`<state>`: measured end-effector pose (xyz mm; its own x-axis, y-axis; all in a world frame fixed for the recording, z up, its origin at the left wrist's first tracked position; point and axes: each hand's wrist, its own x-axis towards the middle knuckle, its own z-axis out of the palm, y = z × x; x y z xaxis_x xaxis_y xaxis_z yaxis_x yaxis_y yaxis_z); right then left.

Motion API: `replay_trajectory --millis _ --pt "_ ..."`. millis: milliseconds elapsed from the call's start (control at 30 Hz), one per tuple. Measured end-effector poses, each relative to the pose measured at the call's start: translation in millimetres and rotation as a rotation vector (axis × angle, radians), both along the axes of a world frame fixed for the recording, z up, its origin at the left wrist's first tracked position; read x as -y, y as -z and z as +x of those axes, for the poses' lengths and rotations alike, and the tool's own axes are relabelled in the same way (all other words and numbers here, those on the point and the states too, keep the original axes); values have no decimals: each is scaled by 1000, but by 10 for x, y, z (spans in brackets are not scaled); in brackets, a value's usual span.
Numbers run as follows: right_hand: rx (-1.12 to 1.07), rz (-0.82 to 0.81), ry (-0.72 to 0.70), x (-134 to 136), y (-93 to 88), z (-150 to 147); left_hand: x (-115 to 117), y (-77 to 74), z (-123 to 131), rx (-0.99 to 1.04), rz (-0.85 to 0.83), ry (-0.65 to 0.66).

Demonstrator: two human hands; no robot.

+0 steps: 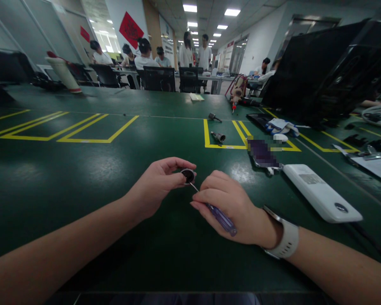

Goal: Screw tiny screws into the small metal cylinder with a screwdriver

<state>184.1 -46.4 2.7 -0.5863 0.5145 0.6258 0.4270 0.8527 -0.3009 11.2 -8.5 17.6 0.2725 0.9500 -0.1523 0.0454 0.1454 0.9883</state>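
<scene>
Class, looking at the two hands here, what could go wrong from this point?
The screwdriver points into the small round part, right beside fingers of the left hand, so a slip might jab them. The small round part is pinched in those fingers, not clamped, so it could twist loose under pressure.

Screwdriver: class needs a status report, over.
Left grip: holding round part. Right grip: on screwdriver, tip at part's opening. Phone beyond right grip, not in the way.

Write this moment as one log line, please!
left hand: grips small round part | right hand: grips purple-handled screwdriver, tip at part's opening | green table: metal piece inside yellow tape outline
</scene>
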Motion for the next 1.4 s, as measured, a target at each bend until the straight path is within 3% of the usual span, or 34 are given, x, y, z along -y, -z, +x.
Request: replay_trajectory --millis 367,567,667,867,1067,1400 --pt "-161 -86 -12 51 -48 -1 33 -39 34 -4 -38 -3" --pt "-373 -315 141 47 -63 -31 44 -22 27 -32 1 16" --pt "-414 -342 169 58 -10 -41 47 -22 24 -11 0 17" --pt "-405 -316 131 85 48 -38 61 -24 25 -7 -22 21" --pt "-404 -401 67 85 -5 -14 58 -26 36 -12 -41 14" --pt "-293 -184 57 130 -82 -27 46 -4 13 -2 -21 18"
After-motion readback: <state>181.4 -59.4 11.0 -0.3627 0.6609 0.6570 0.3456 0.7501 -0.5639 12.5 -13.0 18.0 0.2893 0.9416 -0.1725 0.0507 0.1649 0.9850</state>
